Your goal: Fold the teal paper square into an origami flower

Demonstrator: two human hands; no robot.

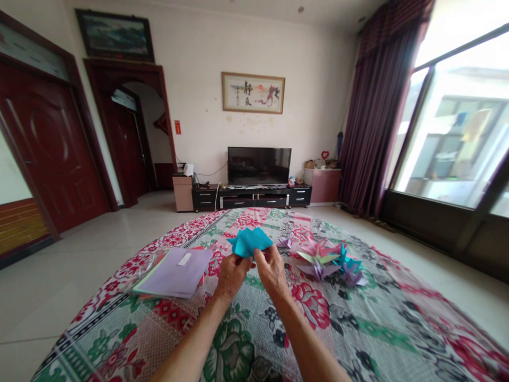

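While your left hand grips the near left part of the blue paper, your right hand grips its near right part. The paper is folded and extends forward from the fingertips of both hands. To the left of the left hand, a paper stack lies on the desk, a white slip on its purple top sheet. To the right of the right hand, paper cranes in pink, blue and purple sit grouped.
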